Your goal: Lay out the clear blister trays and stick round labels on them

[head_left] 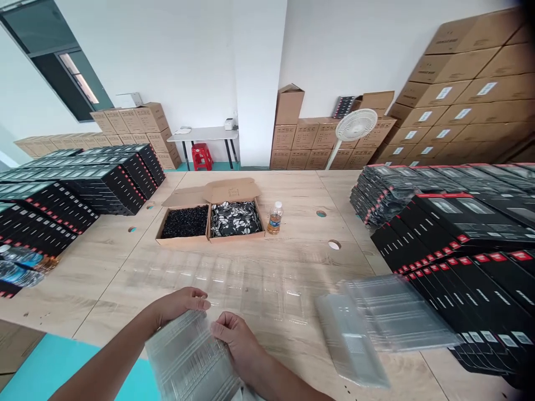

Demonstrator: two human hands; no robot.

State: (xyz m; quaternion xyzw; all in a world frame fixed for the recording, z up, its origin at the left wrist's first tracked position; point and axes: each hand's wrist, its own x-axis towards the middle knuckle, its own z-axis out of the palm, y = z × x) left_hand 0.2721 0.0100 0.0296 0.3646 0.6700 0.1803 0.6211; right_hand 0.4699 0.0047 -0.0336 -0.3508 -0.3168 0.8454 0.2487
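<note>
Both my hands rest on a stack of clear plastic trays (pixel 190 356) at the near edge of the wooden table (pixel 301 200). My left hand (pixel 179 304) grips the stack's far left corner with curled fingers. My right hand (pixel 236 340) pinches the stack's top edge. A row of single clear trays (pixel 234 287) lies spread on the table just beyond my hands. Further right lie two more stacks of clear trays (pixel 376 326), one overlapping the other.
An open cardboard box (pixel 211 214) holds small black parts on the left and black-and-white packets on the right, with a water bottle (pixel 275 218) beside it. Stacks of black retail boxes (pixel 460 245) fill both table sides. Cartons and a fan (pixel 355 125) stand behind.
</note>
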